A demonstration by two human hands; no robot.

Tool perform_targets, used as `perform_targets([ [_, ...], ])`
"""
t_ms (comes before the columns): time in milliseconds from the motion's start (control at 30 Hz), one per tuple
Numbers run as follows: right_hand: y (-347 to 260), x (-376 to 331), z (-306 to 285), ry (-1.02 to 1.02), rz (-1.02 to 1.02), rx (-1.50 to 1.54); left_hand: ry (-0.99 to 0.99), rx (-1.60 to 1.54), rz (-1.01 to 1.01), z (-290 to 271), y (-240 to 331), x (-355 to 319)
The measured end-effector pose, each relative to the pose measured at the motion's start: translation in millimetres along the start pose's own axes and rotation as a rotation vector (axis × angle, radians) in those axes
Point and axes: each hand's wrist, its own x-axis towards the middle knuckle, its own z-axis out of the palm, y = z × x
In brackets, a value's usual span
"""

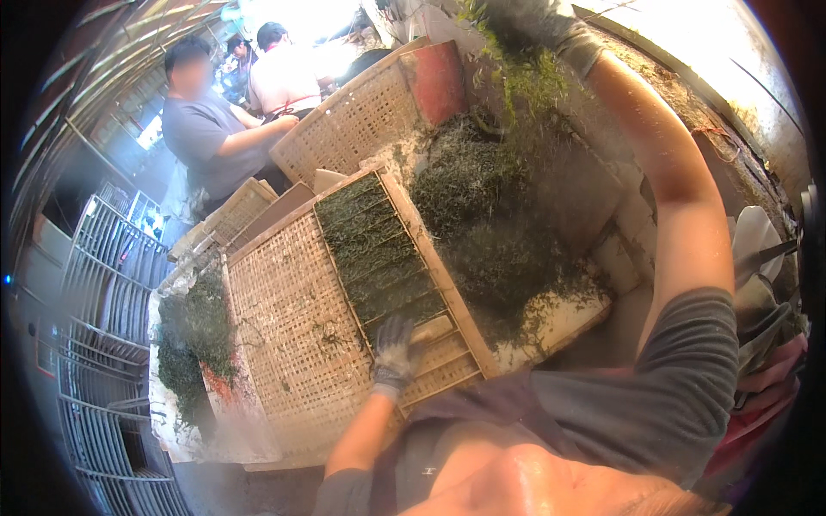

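Note:
My left hand (394, 351), in a grey glove, grips a small wooden block (434, 329) at the near end of a wooden frame (439, 271). The frame lies on a woven bamboo mat (292, 327) and holds a strip of dark green seaweed (379, 254). My right hand (551, 26), also gloved, is raised at the top of the view and closed on a dripping clump of green seaweed (516, 82). Below that hand a big heap of wet seaweed (490, 232) lies in a pale trough (572, 322).
Another bamboo mat (353, 125) leans behind the frame, beside a red container (439, 82). More seaweed (194, 331) is piled at the left. Metal racks (103, 284) stand at far left. A person in a grey shirt (206, 129) and others work at the back.

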Motion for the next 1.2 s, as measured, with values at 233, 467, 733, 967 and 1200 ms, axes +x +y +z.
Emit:
perform_targets([
  [233, -3, -5, 6, 0.004, -0.035, 0.042, 0.280, -0.007, 0.178, -27, 49, 106],
  [467, 6, -6, -11, 0.011, -0.061, 0.052, 0.646, -0.154, 0.586, -105, 162, 287],
  [733, 7, 7, -20, 0.082, -0.065, 0.134, 0.769, 0.150, 0.677, -145, 228, 395],
  [967, 16, 20, -50, 0.140, -0.080, 0.142, -0.528, 0.303, 0.212, 51, 152, 298],
  [1200, -8, -3, -32, 0.181, -0.207, 0.283, 0.283, -0.422, 0.424, -83, 208, 207],
])
